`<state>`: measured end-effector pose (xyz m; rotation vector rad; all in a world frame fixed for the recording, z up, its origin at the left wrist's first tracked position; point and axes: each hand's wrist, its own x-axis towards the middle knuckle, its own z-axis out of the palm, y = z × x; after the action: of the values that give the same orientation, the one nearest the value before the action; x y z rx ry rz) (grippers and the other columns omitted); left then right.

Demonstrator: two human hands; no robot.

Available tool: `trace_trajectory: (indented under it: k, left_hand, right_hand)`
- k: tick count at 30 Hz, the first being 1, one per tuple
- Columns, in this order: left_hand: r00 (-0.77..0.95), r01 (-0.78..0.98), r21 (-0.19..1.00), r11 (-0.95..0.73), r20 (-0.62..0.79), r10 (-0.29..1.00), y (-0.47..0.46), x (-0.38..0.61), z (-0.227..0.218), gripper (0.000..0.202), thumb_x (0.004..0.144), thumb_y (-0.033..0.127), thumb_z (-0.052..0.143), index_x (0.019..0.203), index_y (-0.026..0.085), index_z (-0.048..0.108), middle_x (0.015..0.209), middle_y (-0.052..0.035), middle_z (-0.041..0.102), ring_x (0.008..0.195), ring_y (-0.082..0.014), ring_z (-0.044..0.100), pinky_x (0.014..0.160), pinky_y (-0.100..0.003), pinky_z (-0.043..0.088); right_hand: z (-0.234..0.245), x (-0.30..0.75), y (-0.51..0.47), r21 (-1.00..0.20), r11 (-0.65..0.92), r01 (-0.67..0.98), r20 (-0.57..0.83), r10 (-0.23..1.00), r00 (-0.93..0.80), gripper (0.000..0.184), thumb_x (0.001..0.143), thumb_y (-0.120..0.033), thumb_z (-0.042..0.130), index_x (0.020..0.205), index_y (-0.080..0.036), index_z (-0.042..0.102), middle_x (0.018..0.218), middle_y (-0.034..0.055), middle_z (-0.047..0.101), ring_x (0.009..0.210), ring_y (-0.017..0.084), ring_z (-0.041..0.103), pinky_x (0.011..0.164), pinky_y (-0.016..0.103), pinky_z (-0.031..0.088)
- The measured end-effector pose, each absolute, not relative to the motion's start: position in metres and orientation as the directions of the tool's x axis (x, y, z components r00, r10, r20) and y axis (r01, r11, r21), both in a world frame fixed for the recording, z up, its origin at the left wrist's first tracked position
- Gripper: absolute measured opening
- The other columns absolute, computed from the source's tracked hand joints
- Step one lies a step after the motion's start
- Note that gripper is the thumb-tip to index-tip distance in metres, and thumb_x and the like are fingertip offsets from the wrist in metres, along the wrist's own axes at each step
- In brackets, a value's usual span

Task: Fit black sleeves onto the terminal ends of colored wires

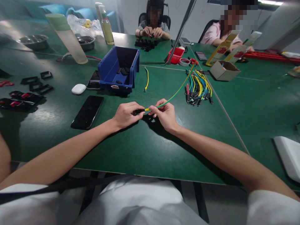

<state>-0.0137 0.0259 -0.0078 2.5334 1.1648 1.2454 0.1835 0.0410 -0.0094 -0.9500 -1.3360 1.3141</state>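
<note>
Between my hands runs a thin yellow-green wire (176, 92), its free end arching up and away to the right. My left hand (127, 115) pinches a small black sleeve (138, 111) at the wire's near end. The fingers of my right hand (166, 115) are closed on the wire just beside it, where a yellow section shows. A bundle of yellow, green and blue wires (199, 84) with black ends lies to the right. One short yellow-green wire (147, 79) rests alone beyond my hands. The blue bin (110, 73) behind my left hand holds black pieces.
A black phone (87, 112) and a white earbud case (79, 89) lie left on the green table (140, 150). Black frames (35, 84) are farther left. A cardboard box (224, 71), bottles (106, 28) and a red bin (175, 55) stand farther back. Two people sit across.
</note>
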Motion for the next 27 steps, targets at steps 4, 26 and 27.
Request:
trace_trajectory:
  k: [4,26,27]
  left_hand:
    - [0.385,0.584,0.379,-0.718,0.649,0.656,0.0266,-0.0138,-0.0084,0.014,0.087,0.024,0.063,0.091,0.015,0.073,0.079,-0.0043,0.072,0.059,-0.0102,0.058,0.059,-0.022,0.047]
    - [0.426,0.540,0.387,-0.747,0.640,0.639,0.0269,-0.0138,-0.0095,0.012,0.088,0.023,0.064,0.091,0.015,0.072,0.079,-0.0044,0.072,0.059,-0.0107,0.061,0.058,-0.022,0.048]
    - [0.427,0.543,0.385,-0.746,0.639,0.640,0.0269,-0.0139,-0.0094,0.012,0.088,0.024,0.064,0.091,0.015,0.072,0.079,-0.0044,0.072,0.059,-0.0107,0.061,0.058,-0.022,0.048]
  right_hand:
    - [-0.0101,0.1837,0.0404,-0.987,0.114,-0.111,0.135,0.970,-0.204,0.043,0.070,-0.047,0.082,0.080,-0.021,0.048,0.061,-0.0030,0.066,0.060,0.016,0.071,0.048,0.021,0.048]
    - [-0.0100,0.1826,0.0380,-0.987,0.115,-0.113,0.141,0.957,-0.254,0.043,0.066,-0.048,0.084,0.077,-0.022,0.051,0.063,-0.0025,0.068,0.056,0.015,0.069,0.046,0.021,0.048]
    - [-0.0100,0.1826,0.0380,-0.988,0.111,-0.109,0.135,0.958,-0.253,0.043,0.066,-0.048,0.084,0.077,-0.022,0.051,0.062,-0.0025,0.067,0.056,0.015,0.069,0.046,0.021,0.048]
